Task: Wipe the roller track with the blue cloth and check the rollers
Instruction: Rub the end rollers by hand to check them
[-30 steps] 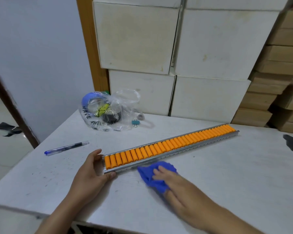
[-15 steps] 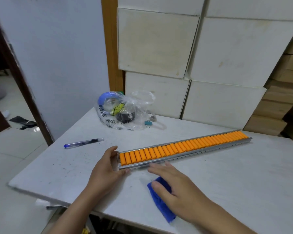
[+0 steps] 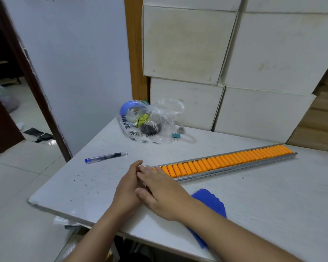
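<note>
Your left hand (image 3: 128, 188) braced the track's (image 3: 235, 166) near end, its grip hidden. Your right hand (image 3: 160, 188) lay flat and empty on the first rollers (image 3: 180, 169), probably testing their spin. The cloth (image 3: 209, 205) sat released on the desk (image 3: 273, 205), beside your wrist.

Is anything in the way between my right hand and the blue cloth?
Nothing visible. The blue cloth lies free on the table, partly under the right forearm, just behind the right hand resting on the roller track.
</note>
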`<action>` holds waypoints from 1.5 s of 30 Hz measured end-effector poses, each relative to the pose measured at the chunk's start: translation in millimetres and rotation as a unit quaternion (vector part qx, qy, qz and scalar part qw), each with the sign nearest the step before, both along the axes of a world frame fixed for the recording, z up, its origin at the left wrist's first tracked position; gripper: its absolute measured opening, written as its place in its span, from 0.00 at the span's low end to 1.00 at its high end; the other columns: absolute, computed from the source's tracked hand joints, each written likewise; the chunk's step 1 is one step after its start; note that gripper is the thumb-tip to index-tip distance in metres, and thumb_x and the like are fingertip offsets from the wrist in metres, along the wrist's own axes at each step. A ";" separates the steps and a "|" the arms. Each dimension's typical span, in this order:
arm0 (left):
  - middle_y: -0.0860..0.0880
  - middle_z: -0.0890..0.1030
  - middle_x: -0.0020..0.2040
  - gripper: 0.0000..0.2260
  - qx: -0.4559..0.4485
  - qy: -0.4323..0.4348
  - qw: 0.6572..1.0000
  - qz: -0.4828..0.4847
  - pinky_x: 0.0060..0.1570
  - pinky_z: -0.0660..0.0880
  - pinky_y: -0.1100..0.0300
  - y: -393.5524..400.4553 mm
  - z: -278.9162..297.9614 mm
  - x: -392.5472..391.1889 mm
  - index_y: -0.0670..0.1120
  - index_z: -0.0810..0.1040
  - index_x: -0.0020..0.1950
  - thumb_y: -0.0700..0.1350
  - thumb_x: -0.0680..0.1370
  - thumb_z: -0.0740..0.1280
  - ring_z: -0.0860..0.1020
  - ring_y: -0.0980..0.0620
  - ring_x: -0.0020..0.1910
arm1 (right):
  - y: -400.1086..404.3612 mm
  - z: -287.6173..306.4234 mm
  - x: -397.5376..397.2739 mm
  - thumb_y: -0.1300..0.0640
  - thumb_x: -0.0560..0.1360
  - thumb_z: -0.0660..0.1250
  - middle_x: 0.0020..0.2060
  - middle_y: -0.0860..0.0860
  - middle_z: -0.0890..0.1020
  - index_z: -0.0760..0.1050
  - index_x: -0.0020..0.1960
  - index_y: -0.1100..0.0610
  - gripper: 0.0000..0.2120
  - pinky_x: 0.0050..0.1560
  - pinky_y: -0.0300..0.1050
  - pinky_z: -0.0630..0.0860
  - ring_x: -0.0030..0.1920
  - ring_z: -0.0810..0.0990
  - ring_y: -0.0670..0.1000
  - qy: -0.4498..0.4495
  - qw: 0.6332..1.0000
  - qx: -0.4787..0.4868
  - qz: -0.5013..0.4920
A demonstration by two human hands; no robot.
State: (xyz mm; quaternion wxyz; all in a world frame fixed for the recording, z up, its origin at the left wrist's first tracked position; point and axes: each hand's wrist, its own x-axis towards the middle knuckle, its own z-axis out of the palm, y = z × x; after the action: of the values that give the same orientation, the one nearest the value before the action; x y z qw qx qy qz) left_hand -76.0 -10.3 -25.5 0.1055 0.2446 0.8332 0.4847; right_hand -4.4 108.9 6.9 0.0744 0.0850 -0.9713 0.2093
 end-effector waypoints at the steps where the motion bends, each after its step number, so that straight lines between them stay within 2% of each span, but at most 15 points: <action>1: 0.59 0.75 0.62 0.30 0.003 -0.002 1.000 0.002 0.63 0.69 0.51 0.1 0.1 -0.2 0.61 0.59 0.68 0.56 0.67 0.65 0.75 0.57 0.59 | 1.2 -2.1 -0.3 0.46 0.80 0.53 0.76 0.51 0.57 0.59 0.74 0.57 0.26 0.74 0.42 0.41 0.75 0.51 0.48 0.007 1.000 -0.003 -0.006; 4: 0.59 0.75 0.62 0.31 -0.001 -0.003 1.000 0.008 0.62 0.69 0.53 1.8 2.3 -1.0 0.60 0.61 0.67 0.54 0.66 0.66 0.74 0.57 0.60 | 3.6 -10.2 1.4 0.44 0.79 0.51 0.76 0.50 0.56 0.59 0.74 0.55 0.27 0.75 0.45 0.43 0.76 0.50 0.47 0.034 0.999 -0.015 -0.029; 7: 0.58 0.76 0.62 0.35 -0.007 -0.009 1.000 0.008 0.61 0.69 0.52 3.3 3.7 -2.4 0.59 0.61 0.68 0.55 0.62 0.67 0.75 0.57 0.59 | 4.8 -17.0 3.3 0.43 0.79 0.50 0.76 0.50 0.56 0.58 0.74 0.54 0.27 0.74 0.44 0.42 0.76 0.49 0.47 0.061 0.997 -0.012 -0.043; 14: 0.57 0.76 0.62 0.36 -0.004 -0.011 1.000 0.009 0.62 0.69 0.51 2.4 1.7 -3.0 0.59 0.61 0.68 0.58 0.60 0.67 0.75 0.57 0.60 | 3.1 -20.8 2.3 0.43 0.80 0.51 0.76 0.50 0.57 0.60 0.74 0.55 0.27 0.75 0.45 0.42 0.76 0.49 0.46 0.080 0.996 -0.016 -0.043; 17: 0.58 0.75 0.61 0.38 -0.004 -0.018 1.000 0.010 0.61 0.69 0.52 3.0 2.1 -3.3 0.59 0.60 0.68 0.58 0.60 0.68 0.75 0.57 0.59 | 2.8 -24.2 3.2 0.40 0.79 0.48 0.76 0.49 0.58 0.61 0.73 0.55 0.28 0.75 0.44 0.43 0.75 0.50 0.45 0.093 0.994 -0.040 -0.049; 21: 0.62 0.74 0.59 0.37 -0.004 -0.018 1.000 0.019 0.57 0.69 0.56 4.1 1.6 -3.9 0.58 0.59 0.70 0.49 0.65 0.71 0.74 0.57 0.59 | 4.6 -25.8 8.2 0.51 0.79 0.57 0.72 0.46 0.66 0.68 0.69 0.53 0.19 0.72 0.35 0.45 0.72 0.53 0.36 0.141 0.980 -0.117 -0.074; 25: 0.69 0.71 0.54 0.36 -0.006 -0.001 1.000 0.024 0.54 0.69 0.58 4.3 2.6 -3.6 0.57 0.60 0.70 0.45 0.66 0.73 0.73 0.59 0.56 | 7.0 -25.8 11.6 0.57 0.78 0.60 0.67 0.44 0.70 0.71 0.66 0.54 0.16 0.68 0.27 0.44 0.66 0.48 0.25 0.168 0.974 -0.133 -0.075; 27: 0.69 0.71 0.54 0.35 -0.005 -0.001 1.000 0.022 0.56 0.69 0.57 3.9 1.1 -4.0 0.57 0.61 0.69 0.46 0.66 0.72 0.73 0.58 0.57 | 6.7 -25.9 11.0 0.58 0.77 0.60 0.67 0.46 0.71 0.71 0.65 0.55 0.16 0.69 0.28 0.44 0.66 0.49 0.26 0.175 0.974 -0.126 -0.073; 30: 0.66 0.74 0.55 0.35 0.000 -0.002 1.000 0.020 0.57 0.70 0.56 3.9 -0.8 -5.5 0.58 0.62 0.68 0.49 0.64 0.72 0.74 0.58 0.57 | 6.1 -25.6 10.3 0.59 0.77 0.59 0.67 0.48 0.73 0.71 0.65 0.55 0.16 0.70 0.30 0.46 0.67 0.57 0.32 0.176 0.973 -0.125 -0.077; 34: 0.64 0.76 0.54 0.36 0.018 -0.011 1.000 0.022 0.53 0.70 0.60 5.6 0.3 -3.1 0.58 0.63 0.67 0.53 0.61 0.72 0.74 0.63 0.55 | 6.0 -24.6 11.0 0.59 0.78 0.57 0.66 0.48 0.73 0.71 0.65 0.55 0.17 0.70 0.29 0.47 0.70 0.63 0.42 0.164 0.974 -0.133 -0.083; 42: 0.65 0.76 0.54 0.35 0.018 -0.008 1.000 0.020 0.56 0.71 0.57 5.0 -1.2 -4.0 0.58 0.63 0.67 0.49 0.63 0.73 0.75 0.61 0.56 | 4.9 -25.0 11.0 0.59 0.78 0.57 0.67 0.47 0.72 0.70 0.66 0.54 0.17 0.70 0.30 0.48 0.70 0.62 0.42 0.159 0.976 -0.127 -0.081; 45: 0.63 0.77 0.55 0.35 0.018 -0.009 1.000 0.023 0.57 0.72 0.54 5.2 -4.0 -5.0 0.60 0.63 0.66 0.50 0.62 0.73 0.76 0.60 0.56 | 5.1 -26.7 10.5 0.60 0.78 0.56 0.67 0.47 0.72 0.70 0.65 0.55 0.17 0.73 0.36 0.50 0.71 0.63 0.44 0.160 0.976 -0.127 -0.075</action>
State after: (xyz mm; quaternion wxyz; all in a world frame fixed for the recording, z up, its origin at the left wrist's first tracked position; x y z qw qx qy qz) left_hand -80.9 -5.1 -29.5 0.0979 0.2226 0.8289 0.5038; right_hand 6.1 114.0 -19.8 0.2549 0.0343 -0.9157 0.3087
